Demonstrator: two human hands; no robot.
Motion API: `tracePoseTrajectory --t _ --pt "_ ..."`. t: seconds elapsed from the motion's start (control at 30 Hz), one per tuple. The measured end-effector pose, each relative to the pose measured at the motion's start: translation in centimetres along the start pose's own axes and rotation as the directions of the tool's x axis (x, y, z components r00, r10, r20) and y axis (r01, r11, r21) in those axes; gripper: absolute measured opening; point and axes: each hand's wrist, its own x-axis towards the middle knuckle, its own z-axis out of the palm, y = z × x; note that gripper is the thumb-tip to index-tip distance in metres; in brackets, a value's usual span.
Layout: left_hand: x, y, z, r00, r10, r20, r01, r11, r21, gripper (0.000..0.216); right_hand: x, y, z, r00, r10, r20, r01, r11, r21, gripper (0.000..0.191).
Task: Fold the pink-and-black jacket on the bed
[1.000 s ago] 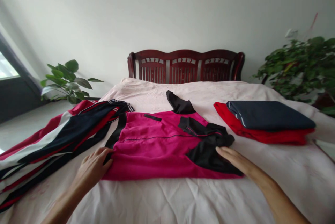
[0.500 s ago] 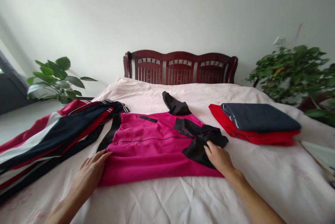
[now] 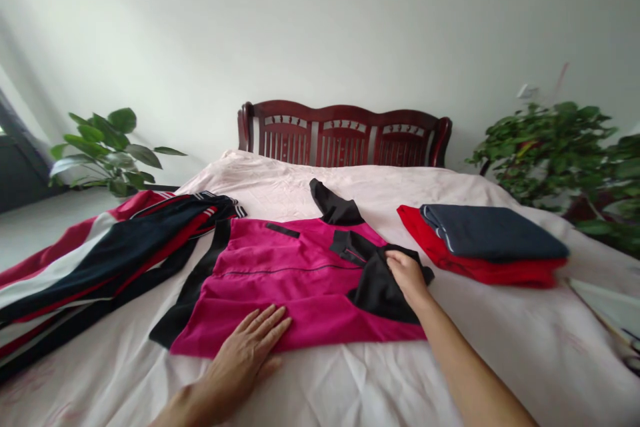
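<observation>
A magenta jacket [image 3: 295, 274] with black trim and a dark line along its middle lies spread on the bed, its collar end to the right. My left hand [image 3: 253, 340] rests flat on the jacket's near side, fingers stretched out. At the right end, my right hand [image 3: 407, 277] pinches black cloth by the collar and shoulder; its thumb is mostly hidden. One black sleeve [image 3: 337, 204] points away from me at the far side. The black hem [image 3: 183, 307] runs along the left end.
Red, white and navy striped clothes [image 3: 125, 260] lie at the left. A folded navy garment [image 3: 495, 232] sits on a folded red one [image 3: 480, 270] at the right. Beyond the pink sheet [image 3: 280, 180] stands a dark wooden headboard [image 3: 345, 134]. Leafy plants [image 3: 545, 147] flank the bed.
My left hand has moved from the hem corner to the right, onto the jacket's near side. The near hem corner now lies spread out. My right hand has shifted slightly away from me.
</observation>
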Motion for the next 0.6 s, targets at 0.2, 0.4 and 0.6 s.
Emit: tracePoseTrajectory --t 0.2,0.4,0.6 --pt "2.1 -1.1 -1.1 0.966 -0.256 -0.025 0.236 0.921 -0.309 0.035 -3.6 -4.3 0.0 0.978 -0.207 0.024 0.208 0.976 -0.066 0.044" --pt "3.4 -0.3 -0.9 0.974 -0.214 -0.069 0.174 0.912 -0.372 0.029 -3.4 -2.8 1.5 0.997 0.040 0.060 -0.025 0.972 -0.235 0.062" --pt "3.7 -1.5 -1.2 0.915 -0.402 0.032 0.297 0.617 -0.728 0.036 -5.6 -4.5 1.8 0.894 -0.409 0.185 0.432 0.895 -0.108 0.042"
